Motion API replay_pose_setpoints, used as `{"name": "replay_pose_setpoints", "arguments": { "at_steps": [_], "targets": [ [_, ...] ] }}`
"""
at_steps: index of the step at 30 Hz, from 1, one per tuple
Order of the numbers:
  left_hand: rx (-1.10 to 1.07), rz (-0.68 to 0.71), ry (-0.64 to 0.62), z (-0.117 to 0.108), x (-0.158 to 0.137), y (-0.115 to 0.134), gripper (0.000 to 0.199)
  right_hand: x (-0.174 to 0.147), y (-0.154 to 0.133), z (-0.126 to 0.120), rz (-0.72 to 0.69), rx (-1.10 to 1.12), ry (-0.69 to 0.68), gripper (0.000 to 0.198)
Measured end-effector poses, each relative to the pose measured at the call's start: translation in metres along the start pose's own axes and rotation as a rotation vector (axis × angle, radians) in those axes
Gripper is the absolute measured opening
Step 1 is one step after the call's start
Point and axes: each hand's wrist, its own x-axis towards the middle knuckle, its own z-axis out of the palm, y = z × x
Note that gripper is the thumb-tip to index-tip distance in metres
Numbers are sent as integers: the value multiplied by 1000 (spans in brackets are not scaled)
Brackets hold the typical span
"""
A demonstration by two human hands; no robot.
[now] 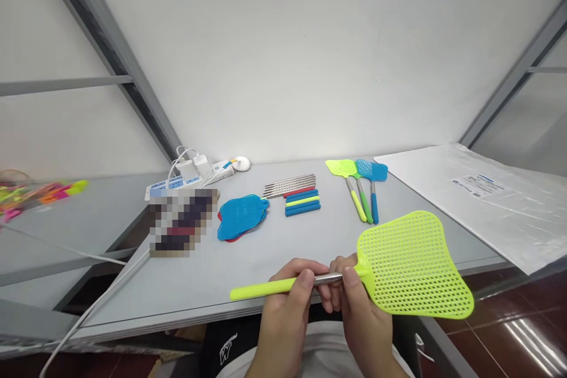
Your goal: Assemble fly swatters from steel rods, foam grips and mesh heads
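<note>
A yellow-green fly swatter [411, 266] lies across both hands, close to the table's front edge, its perforated head pointing right. My left hand [295, 292] is closed around the inner end of its yellow-green grip, by the metal rod. At the neck, where the rod meets the head, my right hand [354, 292] pinches the swatter. Beyond the hands sit a stack of swatter heads [243, 215], blue on top with red below, several coloured handle grips [302, 202] and a row of metal rods [290, 185]. Three swatters with handles [361, 189] lie at the back right.
A power strip [170, 189] with white plugs and cables stands at the back left, near a pixelated patch. White plastic sheeting [447, 201] covers the table's right side. Colourful items [44, 195] lie on another table at left. A white cable hangs over the left edge.
</note>
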Motion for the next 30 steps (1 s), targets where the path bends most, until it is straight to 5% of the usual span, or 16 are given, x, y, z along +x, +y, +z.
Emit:
{"name": "replay_pose_setpoints", "arguments": {
  "at_steps": [6,14,22,30],
  "targets": [
    [175,55,172,-4,-5,9,36,-7,2,4,-3,-236,226,38],
    [132,287,507,-39,5,41,30,21,-19,-26,-71,-98,431,34],
    [36,320,504,-27,5,37,32,22,-26,-26,-43,-50,279,36],
    [53,62,162,0,-7,6,36,1,-11,-7,58,-231,-209,36]
  ]
}}
